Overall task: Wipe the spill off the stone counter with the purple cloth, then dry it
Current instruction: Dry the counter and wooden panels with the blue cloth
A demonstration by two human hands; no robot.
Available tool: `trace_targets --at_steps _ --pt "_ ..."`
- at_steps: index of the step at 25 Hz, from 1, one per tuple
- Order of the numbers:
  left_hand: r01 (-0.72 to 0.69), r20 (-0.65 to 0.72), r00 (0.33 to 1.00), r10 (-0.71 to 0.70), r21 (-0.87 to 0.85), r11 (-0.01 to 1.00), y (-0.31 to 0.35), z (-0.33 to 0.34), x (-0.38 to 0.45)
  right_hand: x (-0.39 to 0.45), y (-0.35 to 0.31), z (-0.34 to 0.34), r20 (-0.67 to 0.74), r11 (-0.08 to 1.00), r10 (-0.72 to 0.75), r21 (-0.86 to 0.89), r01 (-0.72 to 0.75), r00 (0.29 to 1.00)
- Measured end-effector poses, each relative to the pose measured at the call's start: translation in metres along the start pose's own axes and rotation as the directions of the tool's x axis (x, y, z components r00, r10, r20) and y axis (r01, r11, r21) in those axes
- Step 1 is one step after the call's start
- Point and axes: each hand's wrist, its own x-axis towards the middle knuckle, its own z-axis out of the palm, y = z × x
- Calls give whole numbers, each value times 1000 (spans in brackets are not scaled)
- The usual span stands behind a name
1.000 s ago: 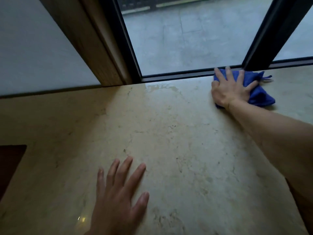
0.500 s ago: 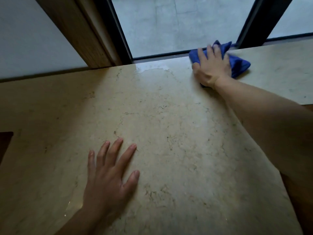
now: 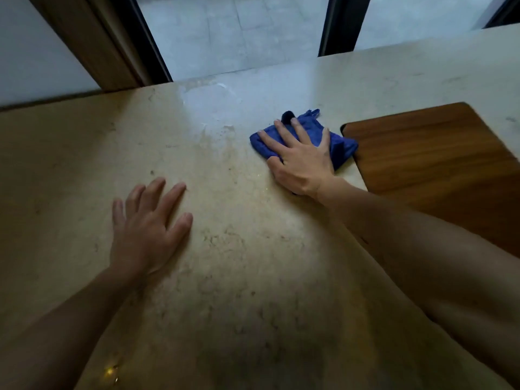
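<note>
the right hand (image 3: 302,161) is pulling the purple cloth (image 3: 305,137) back from the window frame (image 3: 336,29), where it sat a second ago, toward the middle right of the frame, fingers flat on top. a wet sheen (image 3: 209,101) is now showing at upper centre where the cloth passed. a wooden panel (image 3: 439,164) is coming into view at the right edge. the left hand (image 3: 147,229) is sitting higher in the frame, forearm showing.
</note>
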Motion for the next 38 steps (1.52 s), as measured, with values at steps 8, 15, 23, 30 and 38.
trace_targets --at_steps 8,15,23,30,38 --pt "164 -207 959 -194 -152 975 16 -9 -52 -280 -29 32 18 995 98 -7 -97 995" --pt "122 -58 990 -126 -68 990 -11 -20 -114 -474 -83 47 -47 939 341 -30 -343 939" --pt "103 -96 989 -116 -129 986 -40 -26 -74 -458 -146 68 -129 824 566 50 -565 814" --pt "125 -43 991 -128 -70 990 -46 -14 -69 -291 -133 49 8 841 541 -22 -541 841" --pt "139 -105 984 -141 -20 990 -44 -14 -60 16 -83 17 -72 884 468 44 -466 881"
